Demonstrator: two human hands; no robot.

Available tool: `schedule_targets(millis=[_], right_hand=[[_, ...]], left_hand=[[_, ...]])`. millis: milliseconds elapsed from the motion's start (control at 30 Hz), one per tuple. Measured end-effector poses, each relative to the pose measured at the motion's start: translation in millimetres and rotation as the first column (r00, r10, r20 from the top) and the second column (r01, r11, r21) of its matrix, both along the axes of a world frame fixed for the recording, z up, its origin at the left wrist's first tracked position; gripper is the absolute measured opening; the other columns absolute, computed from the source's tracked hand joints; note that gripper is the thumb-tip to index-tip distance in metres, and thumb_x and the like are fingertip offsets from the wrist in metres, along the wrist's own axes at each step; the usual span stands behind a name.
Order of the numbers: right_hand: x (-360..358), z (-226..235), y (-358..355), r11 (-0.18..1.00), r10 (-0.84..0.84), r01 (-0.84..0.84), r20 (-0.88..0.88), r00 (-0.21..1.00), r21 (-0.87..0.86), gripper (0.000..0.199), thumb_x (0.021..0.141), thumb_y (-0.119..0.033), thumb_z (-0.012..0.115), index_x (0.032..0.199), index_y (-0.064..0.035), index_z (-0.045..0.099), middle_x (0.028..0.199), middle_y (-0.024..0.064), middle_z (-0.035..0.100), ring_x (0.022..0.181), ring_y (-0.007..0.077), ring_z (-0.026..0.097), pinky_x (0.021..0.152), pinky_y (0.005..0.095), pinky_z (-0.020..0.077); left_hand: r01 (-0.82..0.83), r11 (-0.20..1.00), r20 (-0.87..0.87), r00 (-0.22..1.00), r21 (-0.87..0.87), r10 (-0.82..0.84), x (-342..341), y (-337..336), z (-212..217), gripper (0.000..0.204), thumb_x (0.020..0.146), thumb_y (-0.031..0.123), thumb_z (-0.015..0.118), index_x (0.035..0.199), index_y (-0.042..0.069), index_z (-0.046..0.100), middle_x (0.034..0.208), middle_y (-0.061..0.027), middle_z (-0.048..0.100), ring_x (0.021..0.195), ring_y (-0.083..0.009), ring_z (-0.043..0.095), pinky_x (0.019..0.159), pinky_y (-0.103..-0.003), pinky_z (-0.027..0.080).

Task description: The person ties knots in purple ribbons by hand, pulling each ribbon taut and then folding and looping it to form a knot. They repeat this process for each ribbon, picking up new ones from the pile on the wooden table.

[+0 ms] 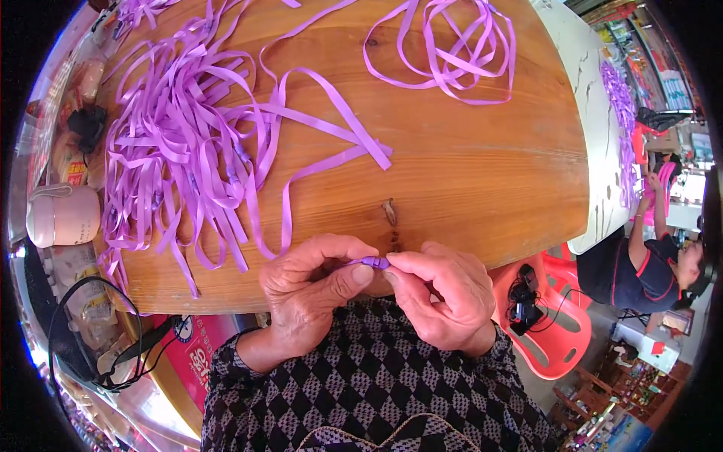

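Observation:
Both hands meet just off the near edge of a wooden table (467, 173). Between the fingertips is a small dark purple piece (373, 262), apparently a fitting or rolled part on a purple ribbon. My left hand (312, 286) pinches it from the left with thumb and forefinger. From the other side my right hand (444, 294) grips its right end, thumb against forefinger. The fingers partly hide it, so its exact kind is unclear. A big tangled heap of purple ribbons (184, 128) covers the table's left side, with one strand trailing down beside my left hand.
A loose coil of purple ribbon (471, 56) lies at the far side. Left of the table stands a pink lidded jar (71, 216). To the right, an orange-red plastic chair (561, 339) holds a black corded item (522, 301). Beyond, a person (640, 264) works by a white table (561, 45).

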State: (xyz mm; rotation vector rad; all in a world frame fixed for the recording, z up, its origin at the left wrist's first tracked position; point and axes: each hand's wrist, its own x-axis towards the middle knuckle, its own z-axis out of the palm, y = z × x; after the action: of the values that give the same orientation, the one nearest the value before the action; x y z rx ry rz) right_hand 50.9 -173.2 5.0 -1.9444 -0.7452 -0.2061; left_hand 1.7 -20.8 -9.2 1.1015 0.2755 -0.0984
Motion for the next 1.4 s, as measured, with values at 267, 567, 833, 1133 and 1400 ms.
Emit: schedule_targets(millis=[267,567,833,1133,1400], right_hand=[[0,0,-1,1.0,-0.007,0.007,0.018,1.0,-0.015,0.022,0.062,0.007,0.069,0.082,0.0006,0.061,0.052,0.0038,0.048,0.04,0.0139,0.042,0.038,0.0259,0.0287],[1,1,-3,0.999,0.013,-0.013,-0.003,1.0,-0.049,0.019,0.067,0.004,0.068,0.084,0.0013,0.061,0.058,0.0059,0.053,0.044,0.0153,0.043,0.04,0.0262,0.0304],[3,-5,0,0.993,0.094,-0.087,-0.09,0.992,0.075,0.012,0.075,0.0,0.064,0.084,0.003,0.058,0.063,0.0076,0.055,0.048,0.0161,0.045,0.043,0.0266,0.0331],[2,-3,-1,0.995,0.087,-0.072,-0.22,0.972,0.075,0.011,0.071,0.004,0.064,0.08,0.0028,0.057,0.058,0.0054,0.052,0.045,0.0098,0.043,0.041,0.0226,0.031],[5,-2,-2,0.995,0.095,-0.093,-0.214,0.972,0.019,0.01,0.074,-0.002,0.066,0.079,0.0019,0.058,0.057,0.0061,0.051,0.046,0.0124,0.045,0.042,0.0241,0.0325]], left_hand=[[0.007,0.988,0.066,0.998,0.152,-0.017,1,-2,0,0.016,0.078,-0.001,0.063,0.094,-0.002,0.061,0.085,-0.0041,0.06,0.076,-0.0082,0.055,0.068,-0.019,0.044],[0.003,0.972,0.115,0.993,0.233,-0.031,1,-1,0,0.016,0.078,0.0,0.063,0.094,-0.001,0.062,0.081,-0.005,0.06,0.069,-0.0087,0.054,0.058,-0.02,0.042],[-0.162,0.799,0.395,0.913,0.579,-0.101,8,1,-2,0.013,0.076,0.001,0.064,0.088,0.0,0.062,0.075,-0.0087,0.059,0.064,-0.0173,0.056,0.056,-0.025,0.043],[-0.125,0.751,0.361,0.919,0.648,-0.159,8,4,-2,0.014,0.074,0.001,0.065,0.088,0.0,0.062,0.076,-0.0096,0.059,0.064,-0.0191,0.057,0.056,-0.027,0.044],[-0.206,0.645,0.436,0.873,0.736,-0.219,10,5,-9,0.014,0.071,0.001,0.066,0.084,0.0,0.062,0.072,-0.0102,0.059,0.058,-0.0212,0.057,0.049,-0.027,0.043]])
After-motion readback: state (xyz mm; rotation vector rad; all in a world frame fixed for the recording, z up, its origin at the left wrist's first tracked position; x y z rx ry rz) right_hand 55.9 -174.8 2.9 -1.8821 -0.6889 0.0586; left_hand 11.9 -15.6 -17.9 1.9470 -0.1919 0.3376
